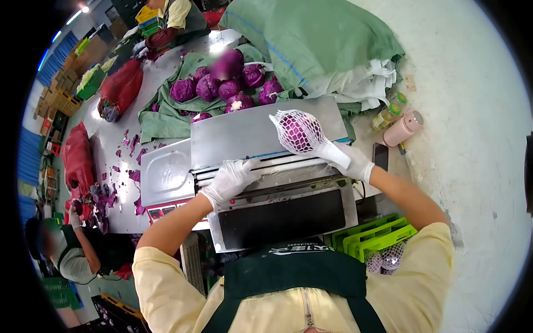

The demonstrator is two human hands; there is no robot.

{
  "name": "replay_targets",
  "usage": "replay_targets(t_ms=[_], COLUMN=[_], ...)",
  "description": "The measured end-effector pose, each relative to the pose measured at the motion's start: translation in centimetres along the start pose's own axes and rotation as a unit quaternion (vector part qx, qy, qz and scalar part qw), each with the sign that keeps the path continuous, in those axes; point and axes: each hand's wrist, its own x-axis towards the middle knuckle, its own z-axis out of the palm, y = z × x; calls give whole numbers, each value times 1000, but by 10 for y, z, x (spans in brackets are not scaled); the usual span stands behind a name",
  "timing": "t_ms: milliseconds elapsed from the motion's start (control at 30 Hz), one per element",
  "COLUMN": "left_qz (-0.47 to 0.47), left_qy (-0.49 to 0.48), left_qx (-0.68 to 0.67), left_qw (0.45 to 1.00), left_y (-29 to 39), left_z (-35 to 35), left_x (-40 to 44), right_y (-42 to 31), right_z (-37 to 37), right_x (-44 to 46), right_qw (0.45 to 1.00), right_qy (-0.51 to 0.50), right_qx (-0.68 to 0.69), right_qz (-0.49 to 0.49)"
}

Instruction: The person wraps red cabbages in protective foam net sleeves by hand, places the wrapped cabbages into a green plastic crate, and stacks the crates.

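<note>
Over the right half of a flat, grey metal plate (233, 133), a round purple cabbage in a white mesh sleeve (300, 133) is found; whether it rests on the plate or is held just above cannot be confirmed. The sleeve's narrow, gathered white tail (335, 156) points near and to the right, so the long axis runs diagonally, cabbage end far left, tail end near right.

The right hand, in a thin white glove (356, 161), is the nearer of the two. It is at the tail, with the cabbage ahead and leftward of its fingers. Glove and tail overlap in view; whether the fingers are clamped on the tail cannot be told.

The left hand, likewise white-gloved (230, 181), is well apart from the cabbage, near and to its left. Its bent fingers point right over a long, pale roller (283, 166) along the plate's near edge; contact appears likely, grip undetermined. Just beside the right hand lies a black, rectangular phone (380, 156).
</note>
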Motion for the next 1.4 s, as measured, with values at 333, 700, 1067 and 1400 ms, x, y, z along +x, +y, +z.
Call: replay_targets(t_ms=[333,700,1067,1400], left_qz=[-263,-153,-407,-388], left_qy=[186,-6,-310,-134], left_qx=[-618,-340,-817,-659], left_qw=[717,928,266,630], left_y=[18,-43,68,118], left_z=[-101,8,-31,-7], left_x=[13,119,38,-63], right_y=[-67,24,-105,-104], right_z=[-94,6,-18,44], right_x=[16,122,0,-102], right_qw=[911,986,616,457], right_qy=[113,-94,-363,-234], right_qx=[372,132,556,678], right_qz=[135,-40,423,526])
